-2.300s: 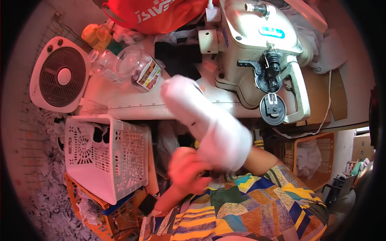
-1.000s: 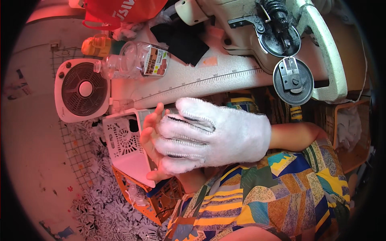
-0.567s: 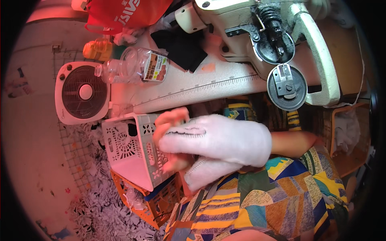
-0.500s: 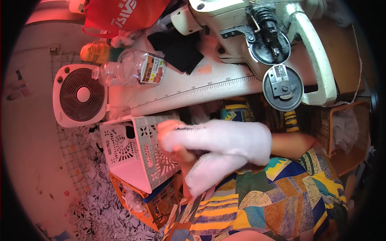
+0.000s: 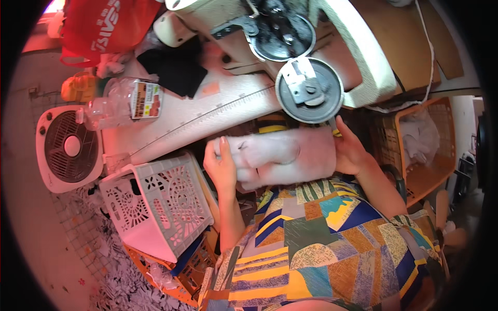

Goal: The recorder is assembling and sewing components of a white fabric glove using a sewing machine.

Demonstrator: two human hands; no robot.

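Note:
A fluffy white mitten (image 5: 311, 155) with stitched seams is stretched sideways between my hands, above my lap. Its thumb part lies folded across the front. My left hand (image 5: 222, 165) pinches the left end, thumb on the near face and the other fingers partly hidden. At the right, cuff-like end is my right hand (image 5: 351, 151), closed on the edge with some fingers out of sight behind the fabric. Just beyond the mitten stands a sewing machine with two round metal discs; the nearer disc (image 5: 329, 90) is close to my right hand.
A white plastic crate (image 5: 179, 207) sits on an orange crate (image 5: 140, 259) at left, near fabric scraps. On the table (image 5: 207, 122) are a clear plastic jar (image 5: 119, 103), black cloth (image 5: 174, 70) and red bag (image 5: 109, 31). A fan (image 5: 71, 147) stands left; an orange basket (image 5: 425, 179), right.
My right hand has come out of the mitten and now grips its right end. The mitten has turned and been stretched level. The view has swung, so the surroundings sit further left.

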